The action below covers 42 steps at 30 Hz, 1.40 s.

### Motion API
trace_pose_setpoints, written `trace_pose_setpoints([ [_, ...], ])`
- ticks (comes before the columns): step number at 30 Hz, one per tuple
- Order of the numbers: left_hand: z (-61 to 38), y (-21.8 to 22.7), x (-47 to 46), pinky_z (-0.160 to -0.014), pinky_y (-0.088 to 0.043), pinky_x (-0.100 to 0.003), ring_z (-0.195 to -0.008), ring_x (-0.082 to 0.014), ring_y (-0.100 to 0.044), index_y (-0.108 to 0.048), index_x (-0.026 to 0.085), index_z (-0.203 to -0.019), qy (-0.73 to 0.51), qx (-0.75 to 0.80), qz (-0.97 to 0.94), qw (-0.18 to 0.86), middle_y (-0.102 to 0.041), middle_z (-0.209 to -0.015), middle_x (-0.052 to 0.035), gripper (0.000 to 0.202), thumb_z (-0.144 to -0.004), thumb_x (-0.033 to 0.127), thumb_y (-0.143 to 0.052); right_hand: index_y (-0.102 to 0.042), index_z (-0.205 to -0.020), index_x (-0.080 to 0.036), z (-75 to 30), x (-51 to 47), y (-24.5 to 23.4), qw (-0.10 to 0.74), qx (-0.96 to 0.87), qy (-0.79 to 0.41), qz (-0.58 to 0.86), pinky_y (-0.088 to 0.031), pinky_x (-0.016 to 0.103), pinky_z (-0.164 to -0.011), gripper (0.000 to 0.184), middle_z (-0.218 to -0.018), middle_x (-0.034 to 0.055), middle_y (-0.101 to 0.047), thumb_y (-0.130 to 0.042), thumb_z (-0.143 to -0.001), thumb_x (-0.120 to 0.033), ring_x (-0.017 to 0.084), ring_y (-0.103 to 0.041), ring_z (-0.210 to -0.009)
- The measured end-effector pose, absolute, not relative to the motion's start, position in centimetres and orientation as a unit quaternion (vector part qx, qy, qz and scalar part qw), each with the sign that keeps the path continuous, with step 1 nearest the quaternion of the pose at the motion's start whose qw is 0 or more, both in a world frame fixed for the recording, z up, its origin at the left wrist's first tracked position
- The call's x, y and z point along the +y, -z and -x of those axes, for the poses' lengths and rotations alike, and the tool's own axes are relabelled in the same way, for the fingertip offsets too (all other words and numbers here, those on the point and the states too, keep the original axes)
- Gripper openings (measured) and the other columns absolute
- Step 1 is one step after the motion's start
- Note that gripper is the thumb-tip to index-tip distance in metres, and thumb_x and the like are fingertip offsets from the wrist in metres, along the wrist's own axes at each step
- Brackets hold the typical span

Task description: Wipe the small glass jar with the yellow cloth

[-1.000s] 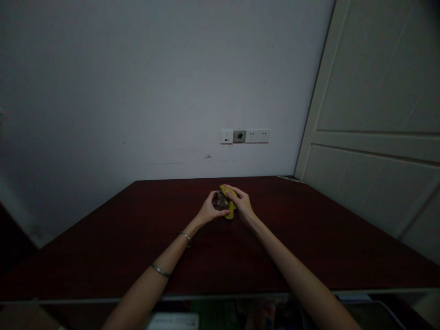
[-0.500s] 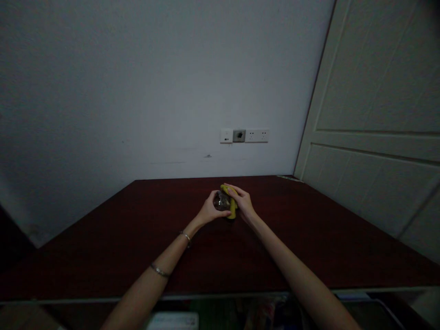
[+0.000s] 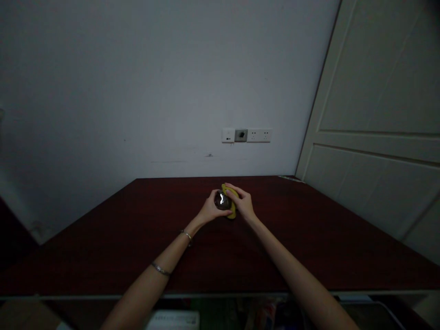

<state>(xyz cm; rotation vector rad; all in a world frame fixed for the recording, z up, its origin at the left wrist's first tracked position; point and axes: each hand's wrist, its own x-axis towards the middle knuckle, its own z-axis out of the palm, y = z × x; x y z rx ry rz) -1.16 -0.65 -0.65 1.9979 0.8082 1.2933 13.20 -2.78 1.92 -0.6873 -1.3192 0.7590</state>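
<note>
The left hand (image 3: 209, 211) was curled around a small, shiny glass thing (image 3: 222, 200), with the fingers wrapped under and behind it and the thumb along its near side, so the grip was closed on it. The light was too dim to tell just what kind of glass thing it was; a bright glint showed on its rounded face. It was held just above the dark red table (image 3: 309, 238), near the middle of the far half and well short of the back edge. I could not tell whether it touched the tabletop.

The right hand (image 3: 244, 205) was closed on a yellow cloth (image 3: 233, 210), pinching it between fingers and thumb and pressing it against the right side of the glass thing. Part of the cloth stuck out above the fingers and part hung below them. The two hands met around the glass thing, fingertips almost touching.

Two thin bracelets (image 3: 160, 269) sat on the left forearm, one near the wrist and one further up. Behind the table stood a pale wall (image 3: 137, 91) with a row of sockets (image 3: 246, 135), and a light panelled door (image 3: 378, 114) stood at the right
</note>
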Motion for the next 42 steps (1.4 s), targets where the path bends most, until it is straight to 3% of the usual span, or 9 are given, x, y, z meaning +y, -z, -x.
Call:
trace_pose_setpoints([
  [4,1.1,0.6,-1.0,-0.086,-0.045,-0.038,-0.099,-0.0236,-0.056,-0.042,0.016,-0.112,-0.468,0.321,-0.766,0.301,-0.058,-0.107,-0.0092,0.075,-0.049,0.030,-0.081,-0.070,-0.093,-0.018,-13.3,-2.5,-1.8,0.668,-0.566,-0.350,0.333,-0.044,0.042,-0.094,0.033,-0.105,0.0088,-0.067,-0.067,-0.067,-0.037,0.025,-0.060,-0.101],
  [12,1.2,0.5,-1.0,-0.088,-0.043,-0.039,-0.101,-0.0244,-0.055,-0.041,0.015,-0.115,-0.476,0.322,-0.765,0.292,-0.057,-0.111,-0.0104,0.075,-0.052,0.030,-0.079,-0.071,-0.090,-0.025,-12.7,-4.0,-2.2,0.643,-0.675,-0.229,0.280,-0.038,0.041,-0.100,0.020,-0.105,0.0029,-0.068,-0.064,-0.072,-0.030,0.023,-0.055,-0.111],
  [20,1.0,0.5,-1.2,-0.088,-0.044,-0.039,-0.100,-0.0246,-0.056,-0.042,0.013,-0.114,-0.448,0.317,-0.778,0.306,-0.058,-0.109,-0.0120,0.080,-0.048,0.034,-0.081,-0.070,-0.092,-0.017,-13.8,-2.3,-2.1,0.641,-0.591,-0.333,0.359,-0.046,0.041,-0.089,0.033,-0.101,0.0090,-0.069,-0.067,-0.067,-0.038,0.026,-0.062,-0.096],
  [26,1.1,0.5,-1.0,-0.091,-0.042,-0.041,-0.104,-0.0251,-0.054,-0.042,0.016,-0.117,-0.474,0.309,-0.773,0.287,-0.056,-0.112,-0.0107,0.079,-0.050,0.030,-0.080,-0.071,-0.088,-0.025,-13.3,-3.8,-2.5,0.625,-0.687,-0.242,0.281,-0.038,0.043,-0.100,0.018,-0.104,0.0031,-0.068,-0.064,-0.072,-0.030,0.023,-0.056,-0.109],
  [35,0.7,0.6,-0.7,-0.091,-0.042,-0.041,-0.102,-0.0244,-0.055,-0.044,0.015,-0.107,-0.504,0.274,-0.718,0.394,-0.055,-0.109,-0.0110,0.070,-0.049,0.028,-0.081,-0.069,-0.096,-0.021,-13.7,-2.7,-2.3,0.653,-0.606,-0.314,0.328,-0.044,0.040,-0.094,0.032,-0.106,0.0065,-0.067,-0.065,-0.070,-0.039,0.024,-0.061,-0.101],
  [42,0.6,0.8,-0.1,-0.093,-0.040,-0.042,-0.102,-0.0233,-0.055,-0.044,0.014,-0.107,-0.535,0.269,-0.677,0.427,-0.056,-0.110,-0.0118,0.069,-0.050,0.028,-0.080,-0.071,-0.089,-0.025,-13.3,-3.8,-2.6,0.635,-0.680,-0.260,0.258,-0.038,0.040,-0.101,0.020,-0.108,0.0037,-0.066,-0.065,-0.071,-0.031,0.023,-0.054,-0.113],
])
